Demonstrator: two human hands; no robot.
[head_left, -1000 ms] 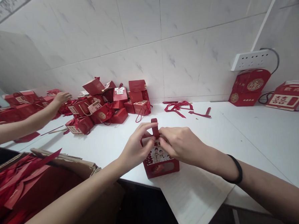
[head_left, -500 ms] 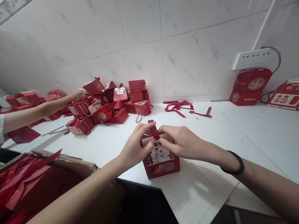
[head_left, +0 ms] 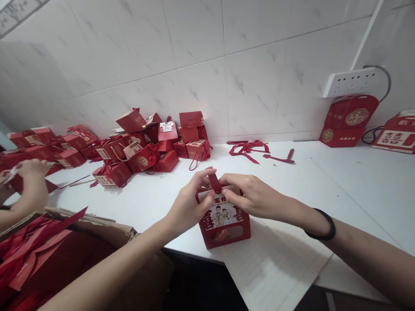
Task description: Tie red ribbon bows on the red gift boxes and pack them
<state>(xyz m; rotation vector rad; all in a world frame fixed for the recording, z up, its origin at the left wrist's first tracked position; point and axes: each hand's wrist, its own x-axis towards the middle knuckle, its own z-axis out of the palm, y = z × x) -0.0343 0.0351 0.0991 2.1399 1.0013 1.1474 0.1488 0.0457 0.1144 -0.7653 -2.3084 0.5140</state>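
A red gift box (head_left: pixel 229 235) with a cartoon couple on a white panel and a small clear window stands upright at the table's front edge. From its top rises a red ribbon loop (head_left: pixel 214 181). My left hand (head_left: pixel 195 195) is closed on the box's top at the left, thumb on the front and index finger by the loop. On the right side my right hand (head_left: pixel 248 193) pinches the top edge, its thumb beside the ribbon's base. The fingers behind the box are partly hidden.
Red gift boxes (head_left: pixel 141 156) lie heaped by the wall. Red ribbons (head_left: pixel 249 148), a power strip (head_left: pixel 351 80) and paper sheets (head_left: pixel 276 263) are around. A cardboard box (head_left: pixel 92 215) of red packaging stands front left. A co-worker's hands (head_left: pixel 31 176) hold something white at far left.
The co-worker's arm has drawn back from the heap to the far left, where both hands now show with something white. My hands and the gift box have barely moved.
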